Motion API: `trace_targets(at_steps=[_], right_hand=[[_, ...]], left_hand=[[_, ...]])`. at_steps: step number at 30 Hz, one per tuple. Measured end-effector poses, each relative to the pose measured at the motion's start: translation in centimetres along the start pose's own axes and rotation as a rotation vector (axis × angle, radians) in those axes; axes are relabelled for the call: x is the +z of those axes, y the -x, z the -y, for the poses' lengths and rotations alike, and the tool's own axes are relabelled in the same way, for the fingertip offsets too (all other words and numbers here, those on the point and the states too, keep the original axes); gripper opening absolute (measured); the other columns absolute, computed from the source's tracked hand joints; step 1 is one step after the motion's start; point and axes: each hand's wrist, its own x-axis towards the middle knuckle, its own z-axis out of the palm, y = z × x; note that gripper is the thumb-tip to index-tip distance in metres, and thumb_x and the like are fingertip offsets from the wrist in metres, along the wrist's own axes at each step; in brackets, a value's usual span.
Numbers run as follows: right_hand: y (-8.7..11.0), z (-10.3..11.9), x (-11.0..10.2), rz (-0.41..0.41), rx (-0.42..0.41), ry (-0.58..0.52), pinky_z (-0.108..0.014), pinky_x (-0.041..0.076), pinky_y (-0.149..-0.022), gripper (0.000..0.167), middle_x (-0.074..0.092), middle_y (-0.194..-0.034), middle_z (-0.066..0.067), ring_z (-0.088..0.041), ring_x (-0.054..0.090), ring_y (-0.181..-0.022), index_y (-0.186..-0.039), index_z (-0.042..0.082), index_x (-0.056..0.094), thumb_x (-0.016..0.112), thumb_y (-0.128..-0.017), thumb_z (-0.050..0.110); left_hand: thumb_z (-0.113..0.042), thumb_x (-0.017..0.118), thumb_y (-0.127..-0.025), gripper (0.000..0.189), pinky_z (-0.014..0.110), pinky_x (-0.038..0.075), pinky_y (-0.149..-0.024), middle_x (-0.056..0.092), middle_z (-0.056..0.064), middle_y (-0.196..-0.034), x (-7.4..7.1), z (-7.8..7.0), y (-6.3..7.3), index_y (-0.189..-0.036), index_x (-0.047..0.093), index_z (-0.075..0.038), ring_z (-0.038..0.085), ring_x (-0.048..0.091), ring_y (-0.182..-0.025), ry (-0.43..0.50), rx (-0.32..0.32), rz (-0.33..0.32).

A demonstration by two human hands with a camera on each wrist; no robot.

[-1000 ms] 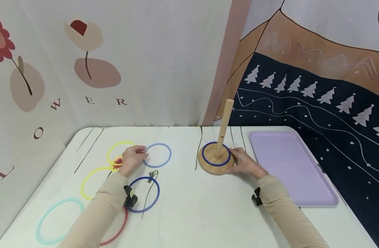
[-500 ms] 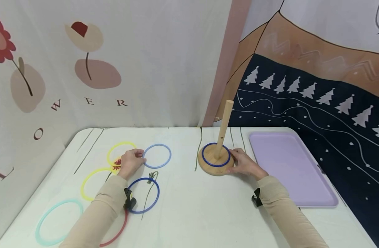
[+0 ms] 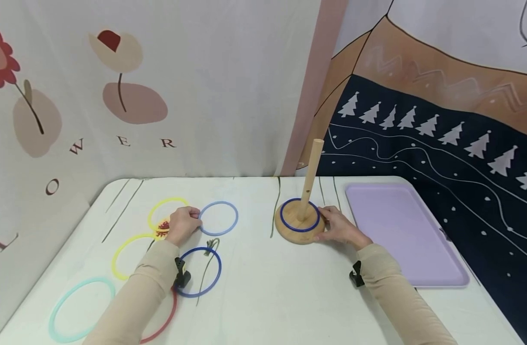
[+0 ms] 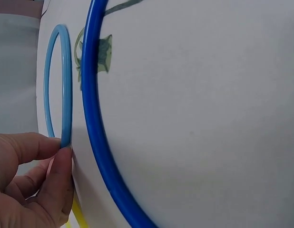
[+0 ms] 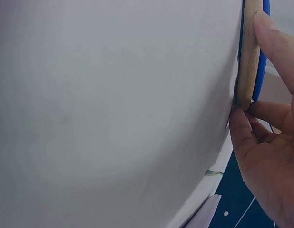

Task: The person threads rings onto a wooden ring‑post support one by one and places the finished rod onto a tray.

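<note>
On the left side of the table, my left hand (image 3: 183, 225) pinches the near-left edge of a light blue ring (image 3: 237, 218) between thumb and fingertips, as the left wrist view also shows. My right hand (image 3: 338, 225) grips the right edge of a round wooden base (image 3: 295, 236), thumb and fingers spread along its rim. From this base rises an upright wooden peg (image 3: 312, 172). A dark blue ring (image 3: 285, 223) lies flat on the base around the peg. Another blue ring (image 3: 220, 268) lies on the table beside my left wrist.
Left of my left arm lie two yellow rings (image 3: 114, 263) (image 4: 79, 213) and a turquoise ring (image 3: 52, 321). A red ring (image 3: 166, 321) is partly covered by that forearm. A purple tray (image 3: 401, 230) sits at the right. Patterned cloth (image 3: 229, 96) hangs behind the table.
My left hand has shifted slightly left and down, its fingertips closing on the light blue ring's edge. The right hand stays on the wooden base.
</note>
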Motion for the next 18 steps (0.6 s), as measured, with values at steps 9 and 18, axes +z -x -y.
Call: trace_targets(at_steps=[9, 18], right_hand=[[-0.1, 0.0, 0.1, 0.001, -0.018, 0.028, -0.048, 0.043, -0.097, 0.091, 0.035, -0.131, -0.029, -0.035, 0.045, -0.112, -0.140, -0.013, 0.028, 0.082, -0.072, 0.015], [0.3, 0.1, -0.2, -0.013, -0.071, 0.032, -0.044, 0.045, -0.093, 0.093, 0.037, -0.127, -0.031, -0.035, 0.046, -0.108, -0.138, -0.015, 0.031, 0.083, -0.072, 0.026]], left_hand=[[0.001, 0.056, -0.085, 0.028, 0.021, 0.053, -0.056, 0.061, 0.023, -0.099, -0.7, -0.3, 0.0, -0.112, 0.058, 0.010, 0.017, 0.059, -0.070, 0.009, -0.023, 0.074], [0.002, 0.055, -0.087, 0.026, 0.024, 0.053, -0.060, 0.061, 0.022, -0.096, -1.4, -0.8, 0.0, -0.112, 0.059, 0.010, 0.017, 0.058, -0.068, -0.064, -0.056, 0.186]])
